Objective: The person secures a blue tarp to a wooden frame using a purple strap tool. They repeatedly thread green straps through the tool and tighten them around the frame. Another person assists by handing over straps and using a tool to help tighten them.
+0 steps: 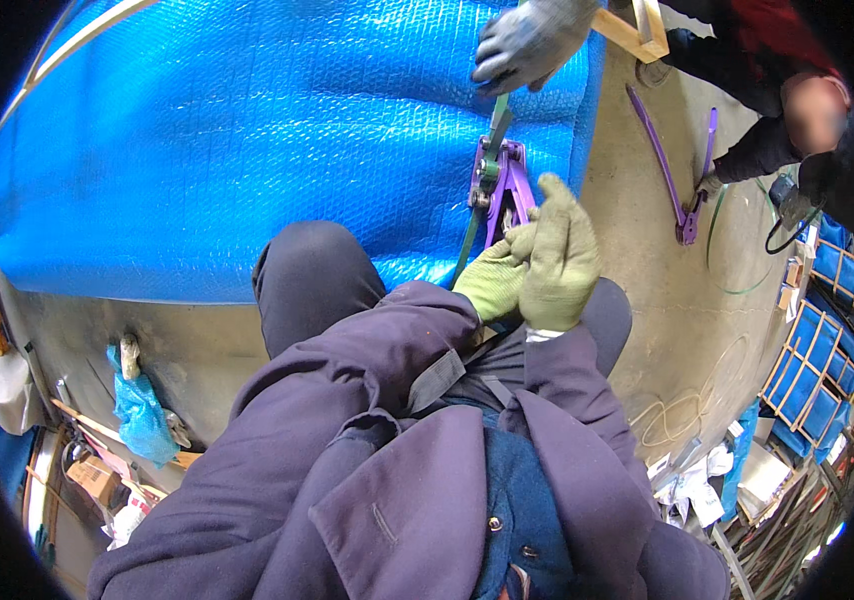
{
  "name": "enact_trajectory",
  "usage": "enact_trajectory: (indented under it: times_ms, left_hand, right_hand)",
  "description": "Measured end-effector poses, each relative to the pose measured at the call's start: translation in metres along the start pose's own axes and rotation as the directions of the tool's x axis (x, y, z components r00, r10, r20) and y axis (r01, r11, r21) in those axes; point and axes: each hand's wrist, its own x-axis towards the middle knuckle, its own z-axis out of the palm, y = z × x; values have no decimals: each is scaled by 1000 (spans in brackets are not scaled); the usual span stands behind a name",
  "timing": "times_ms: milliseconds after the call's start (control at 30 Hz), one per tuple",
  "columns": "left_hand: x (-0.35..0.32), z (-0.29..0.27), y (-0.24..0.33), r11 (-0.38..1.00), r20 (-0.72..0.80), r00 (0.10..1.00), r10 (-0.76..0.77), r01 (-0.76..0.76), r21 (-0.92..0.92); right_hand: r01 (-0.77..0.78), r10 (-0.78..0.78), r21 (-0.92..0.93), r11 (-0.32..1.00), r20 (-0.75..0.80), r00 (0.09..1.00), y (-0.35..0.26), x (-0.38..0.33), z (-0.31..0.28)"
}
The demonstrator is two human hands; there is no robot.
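A purple strapping tensioner (515, 182) rests on a blue bubble-textured wrap (247, 150), with a dark green strap (468, 245) running through it. My left hand (490, 286), in a light green glove, is closed at the near end of the tensioner's handle; its fingertips are partly covered by my other hand. Right beside it my right hand (559, 265), gloved alike, has its fingers stretched upward, close to the handle. Beyond the tensioner, another person's grey-gloved hand (532, 45) hovers above the strap.
At the right a second person (747, 130) bends over a long-handled purple tool (685, 215) on the concrete floor (647, 330). A wooden bar (637, 35) juts in at the top. Blue-wrapped crates (812, 360) and scraps lie at the right; a blue plastic bag (145, 415) lies lower left.
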Motion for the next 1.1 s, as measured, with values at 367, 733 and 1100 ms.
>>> enact_trajectory:
  times_ms: [367, 733, 1100]
  left_hand:
    - [-5, -8, 4, 904, 161, 980, 118, -173, 391]
    - [-12, 28, -13, 999, 83, 997, -4, 0, 55]
    - [5, -12, 6, 977, 41, 997, -63, 53, 209]
  right_hand:
    - [-64, 51, 146, 987, 92, 994, -31, 61, 2]
    - [130, -134, 139, 982, 21, 991, 31, -39, -3]
    - [-5, 6, 76, 997, -3, 1000, -11, 7, 5]
